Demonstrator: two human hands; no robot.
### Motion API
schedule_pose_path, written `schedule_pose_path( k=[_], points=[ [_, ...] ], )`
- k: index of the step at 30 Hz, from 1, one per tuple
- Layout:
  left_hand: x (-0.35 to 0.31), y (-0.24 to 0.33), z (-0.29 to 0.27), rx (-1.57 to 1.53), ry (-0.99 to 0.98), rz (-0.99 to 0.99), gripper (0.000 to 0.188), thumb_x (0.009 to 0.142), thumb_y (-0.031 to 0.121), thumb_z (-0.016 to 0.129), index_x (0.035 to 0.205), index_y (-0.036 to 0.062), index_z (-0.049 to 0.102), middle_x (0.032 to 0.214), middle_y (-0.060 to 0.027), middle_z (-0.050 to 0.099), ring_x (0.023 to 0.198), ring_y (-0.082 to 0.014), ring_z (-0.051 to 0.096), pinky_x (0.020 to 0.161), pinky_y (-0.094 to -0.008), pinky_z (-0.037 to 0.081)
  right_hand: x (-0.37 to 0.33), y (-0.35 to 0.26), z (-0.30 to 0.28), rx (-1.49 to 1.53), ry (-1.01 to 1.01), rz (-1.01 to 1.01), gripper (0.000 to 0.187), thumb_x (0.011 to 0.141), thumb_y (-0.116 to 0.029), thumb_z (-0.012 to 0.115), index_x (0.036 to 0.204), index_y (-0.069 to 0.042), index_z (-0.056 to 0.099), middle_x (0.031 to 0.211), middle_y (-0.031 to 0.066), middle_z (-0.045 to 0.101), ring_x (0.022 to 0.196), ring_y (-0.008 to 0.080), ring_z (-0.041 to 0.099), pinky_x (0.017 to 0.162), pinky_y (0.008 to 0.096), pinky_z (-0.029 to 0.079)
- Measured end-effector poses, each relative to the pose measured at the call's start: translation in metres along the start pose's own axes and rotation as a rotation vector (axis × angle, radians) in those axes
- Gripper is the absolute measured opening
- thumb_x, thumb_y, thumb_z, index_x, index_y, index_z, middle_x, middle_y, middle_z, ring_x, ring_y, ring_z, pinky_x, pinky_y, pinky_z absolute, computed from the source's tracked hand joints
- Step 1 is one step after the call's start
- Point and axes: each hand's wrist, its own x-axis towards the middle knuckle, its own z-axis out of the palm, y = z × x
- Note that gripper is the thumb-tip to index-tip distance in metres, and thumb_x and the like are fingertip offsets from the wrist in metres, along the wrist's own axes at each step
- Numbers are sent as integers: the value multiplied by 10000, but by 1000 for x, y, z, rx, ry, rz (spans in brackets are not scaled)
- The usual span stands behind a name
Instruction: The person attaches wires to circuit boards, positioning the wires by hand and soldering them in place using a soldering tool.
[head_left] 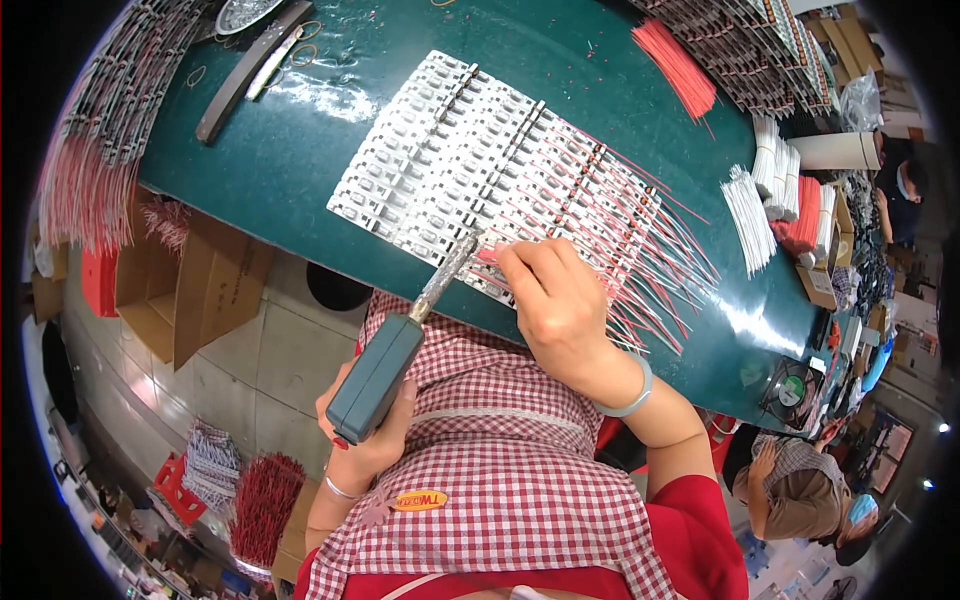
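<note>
A soldering iron [375, 375] with a green handle is gripped by my left hand [365, 440]. Its silvery tip reaches over the near edge of a white panel of small circuit boards [400, 150]. Close to that tip, my right hand [560, 300] has thumb and fingers pinched on a red wire [488, 256], mostly covered by the fingers. Red and white wires [650, 270] fan out over the panel's right side, some passing behind my right hand. Whether the tip touches the board is too small to tell.
The panel lies on a green table [300, 230]. Red wires [675, 70] and white wire bundles [748, 220] lie to the right. A dark bar [250, 75] rests at the far left, and wired boards [130, 110] are stacked beyond. A small fan [793, 388] stands near the right edge.
</note>
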Motion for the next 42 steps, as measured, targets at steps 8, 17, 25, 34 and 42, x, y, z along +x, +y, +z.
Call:
schedule_pose_path(
  k=[8,17,25,34,42],
  points=[
    [0,6,-3,4,-40,-31,239,754,-32,774,981,-65,708,919,-167,703,716,-251,698,640,-309,547,-1,-2,4,-15,7,7,334,688,59,682,1020,40,709,909,97,661,757,244,613,599,346,505],
    [2,7,-4,55,-69,-13,198,750,-29,765,932,-62,694,875,-149,677,664,-256,665,605,-314,524,-1,-4,3,-50,-54,-1,344,703,20,661,1045,28,693,931,96,641,779,251,596,639,353,508],
    [-15,-3,-6,-87,47,-139,274,820,34,781,1068,-47,697,938,-140,704,758,-219,686,686,-315,542,1,-2,1,-29,-68,4,335,701,12,649,1034,23,684,926,97,636,788,256,600,645,360,513],
    [-15,-24,3,-310,178,-176,426,883,-77,694,1299,-56,603,1169,-138,700,599,-86,533,526,-234,433,4,8,-12,140,53,33,286,723,-2,638,1007,14,673,919,108,641,839,272,625,661,367,514],
    [21,3,18,-410,233,-373,473,882,-71,690,1324,-81,520,1240,-187,670,584,-92,521,473,-241,408,59,206,-17,-292,200,185,173,776,9,629,908,-51,722,910,82,645,891,283,616,768,393,548]
  ],
)
